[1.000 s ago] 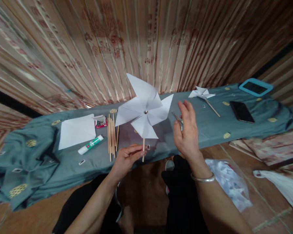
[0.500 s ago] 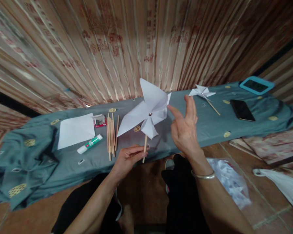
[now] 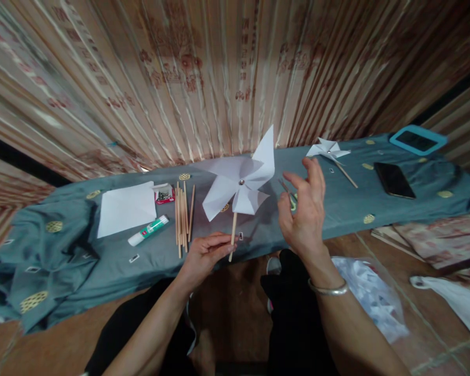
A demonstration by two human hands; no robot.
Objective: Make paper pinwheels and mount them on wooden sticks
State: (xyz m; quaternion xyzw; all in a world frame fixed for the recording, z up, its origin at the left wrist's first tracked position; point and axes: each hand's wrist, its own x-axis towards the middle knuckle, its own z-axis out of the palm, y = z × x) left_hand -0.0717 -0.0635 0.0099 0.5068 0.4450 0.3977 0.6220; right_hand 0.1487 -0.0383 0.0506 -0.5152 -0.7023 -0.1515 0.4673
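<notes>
My left hand (image 3: 209,254) pinches the wooden stick of a white paper pinwheel (image 3: 254,172), low down near its end. The pinwheel stands upright above the cloth, its blades joined by a silver pin at the middle. To the right of it, my right hand (image 3: 305,209) is raised with fingers apart and nothing in it. Partly behind that hand lies a pair of scissors (image 3: 293,201) with light green on the handle. A second white pinwheel (image 3: 329,150) rests on the cloth farther back to the right.
Left of the pinwheel lie several wooden sticks (image 3: 182,219), a small red box of pins (image 3: 165,195), white paper (image 3: 127,209) and a glue stick (image 3: 148,230). A phone (image 3: 394,180) and a blue-framed clock (image 3: 418,140) are at right. A plastic bag (image 3: 370,295) sits on the floor.
The held pinwheel's blades have turned about the pin. My right hand has drawn slightly away to the right, and the scissors behind it have come into view. My left hand keeps its grip.
</notes>
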